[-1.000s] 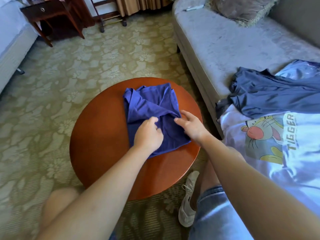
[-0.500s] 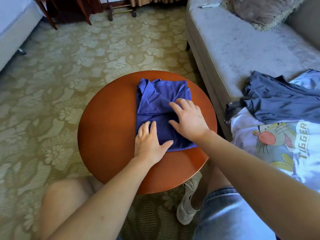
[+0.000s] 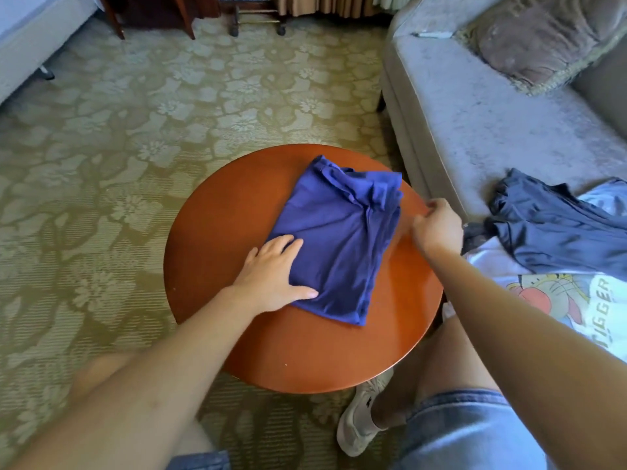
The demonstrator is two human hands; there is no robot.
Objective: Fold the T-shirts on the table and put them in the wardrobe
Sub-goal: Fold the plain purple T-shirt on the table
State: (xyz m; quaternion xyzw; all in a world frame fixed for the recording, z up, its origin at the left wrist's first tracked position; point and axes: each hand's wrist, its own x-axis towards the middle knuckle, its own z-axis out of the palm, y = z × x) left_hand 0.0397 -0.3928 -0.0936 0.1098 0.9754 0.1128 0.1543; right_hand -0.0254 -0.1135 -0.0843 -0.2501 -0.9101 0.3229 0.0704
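A folded purple-blue T-shirt (image 3: 339, 239) lies on the round wooden table (image 3: 237, 218). My left hand (image 3: 274, 276) rests flat on the shirt's near left corner, fingers straight. My right hand (image 3: 437, 225) hovers over the table's right edge, just clear of the shirt, with its fingers curled and nothing in them. A dark navy T-shirt (image 3: 556, 228) lies crumpled on the sofa (image 3: 475, 123) to the right, partly on top of a white printed T-shirt (image 3: 576, 300).
A cushion (image 3: 536, 39) sits at the sofa's far end. A bed edge (image 3: 30, 35) is at the far left, and dark furniture legs (image 3: 152, 15) stand at the back. My knees and a white shoe (image 3: 363, 418) are under the table's near side.
My right hand has lifted off the shirt and moved right, toward the sofa. My left hand has slid to the shirt's near left corner, and the shirt now lies turned at an angle.
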